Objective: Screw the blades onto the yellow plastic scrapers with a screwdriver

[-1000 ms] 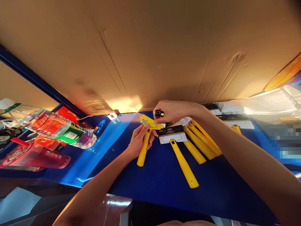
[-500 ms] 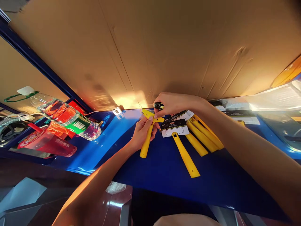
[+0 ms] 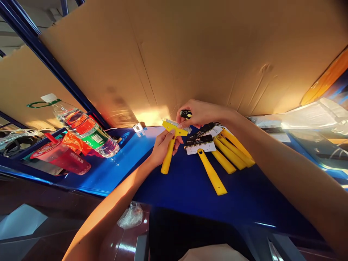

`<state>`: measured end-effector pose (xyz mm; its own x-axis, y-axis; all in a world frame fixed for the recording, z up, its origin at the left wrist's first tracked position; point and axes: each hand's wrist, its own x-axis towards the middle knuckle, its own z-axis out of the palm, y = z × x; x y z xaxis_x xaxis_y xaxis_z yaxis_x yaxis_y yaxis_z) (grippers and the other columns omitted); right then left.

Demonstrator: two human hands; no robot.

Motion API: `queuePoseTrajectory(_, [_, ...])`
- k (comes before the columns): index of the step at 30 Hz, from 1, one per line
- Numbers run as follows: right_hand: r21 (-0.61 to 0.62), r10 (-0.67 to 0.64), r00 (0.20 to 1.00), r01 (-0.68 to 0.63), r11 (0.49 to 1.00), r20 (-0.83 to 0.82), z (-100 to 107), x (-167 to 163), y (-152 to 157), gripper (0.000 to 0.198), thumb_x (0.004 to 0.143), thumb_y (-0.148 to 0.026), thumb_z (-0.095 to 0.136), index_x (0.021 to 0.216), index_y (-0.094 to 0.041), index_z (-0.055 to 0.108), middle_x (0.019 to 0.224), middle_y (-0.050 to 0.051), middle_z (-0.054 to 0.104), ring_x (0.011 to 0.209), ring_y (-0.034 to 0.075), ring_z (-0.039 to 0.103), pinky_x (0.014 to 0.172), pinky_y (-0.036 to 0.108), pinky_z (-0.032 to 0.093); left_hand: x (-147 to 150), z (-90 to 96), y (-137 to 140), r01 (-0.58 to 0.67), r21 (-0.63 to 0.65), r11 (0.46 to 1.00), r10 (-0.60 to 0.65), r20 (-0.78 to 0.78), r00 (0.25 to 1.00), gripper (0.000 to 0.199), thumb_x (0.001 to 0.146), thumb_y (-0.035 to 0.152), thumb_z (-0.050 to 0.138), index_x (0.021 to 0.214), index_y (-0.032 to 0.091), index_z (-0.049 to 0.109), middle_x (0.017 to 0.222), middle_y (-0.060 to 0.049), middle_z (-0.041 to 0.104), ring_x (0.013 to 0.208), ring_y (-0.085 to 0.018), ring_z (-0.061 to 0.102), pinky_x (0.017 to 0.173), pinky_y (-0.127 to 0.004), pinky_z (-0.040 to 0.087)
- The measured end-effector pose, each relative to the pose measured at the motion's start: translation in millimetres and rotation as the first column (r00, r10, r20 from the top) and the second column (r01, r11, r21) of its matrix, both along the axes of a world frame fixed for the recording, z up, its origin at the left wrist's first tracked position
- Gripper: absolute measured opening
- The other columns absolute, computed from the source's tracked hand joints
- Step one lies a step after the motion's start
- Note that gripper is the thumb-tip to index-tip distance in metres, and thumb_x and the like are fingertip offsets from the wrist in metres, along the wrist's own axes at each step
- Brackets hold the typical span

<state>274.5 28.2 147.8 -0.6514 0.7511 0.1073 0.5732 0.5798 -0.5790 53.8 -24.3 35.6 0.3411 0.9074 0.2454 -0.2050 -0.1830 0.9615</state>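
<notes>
My left hand (image 3: pixel 163 146) is closed round the neck of a yellow scraper (image 3: pixel 168 159), whose handle points down toward me. Along the far edge of its wide head lies a silver blade strip (image 3: pixel 171 122). My right hand (image 3: pixel 194 114) is curled round a screwdriver (image 3: pixel 186 114) with a black-and-yellow handle; its shaft is hidden. The fingertips of that hand touch the blade strip at the right half of the head. Just right of the hands lies another yellow scraper (image 3: pixel 213 174), its head covered by a black-and-white card sleeve (image 3: pixel 200 144).
Several more yellow scrapers (image 3: pixel 231 156) lie fanned under my right forearm on the blue table (image 3: pixel 174 192). At left are a water bottle (image 3: pixel 92 134), a red drink cup (image 3: pixel 62 157) and a small white adapter (image 3: pixel 138 129). A cardboard wall (image 3: pixel 190 54) stands behind.
The silver blade strip now shows along the scraper's head, where only yellow was plain before. My right fingertips have shifted to the strip. The view has tilted slightly.
</notes>
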Motion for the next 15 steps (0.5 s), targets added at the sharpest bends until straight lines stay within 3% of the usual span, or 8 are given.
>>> queuePoseTrajectory(10, [-0.003, 0.035, 0.999, -0.035, 0.999, 0.017, -1, -2, 0, 0.031, 0.091, -0.043, 0.084, 0.110, -0.019, 0.076, 0.077, 0.001, 0.070, 0.057, 0.013, 0.059, 0.059, 0.028, 0.040, -9, -0.4, 4, 0.019, 0.024, 1.000, -0.017, -0.079, 0.997, 0.049, 0.097, 0.066, 0.078, 0.093, 0.017, 0.070, 0.082, -0.007, 0.074, 0.054, -0.012, 0.057, 0.045, -0.025, 0.046])
queuePoseTrajectory(15, [-0.034, 0.033, 0.999, -0.034, 0.999, -0.018, -3, -4, -1, 0.035, 0.091, -0.047, 0.085, 0.107, -0.018, 0.075, 0.069, 0.000, 0.067, 0.054, 0.013, 0.056, 0.056, 0.027, 0.038, -18, 6.0, 3, 0.090, 0.053, 0.994, -0.082, -0.132, 0.988, 0.049, 0.102, 0.065, 0.072, 0.097, 0.016, 0.071, 0.076, -0.005, 0.072, 0.051, -0.012, 0.058, 0.046, -0.025, 0.046])
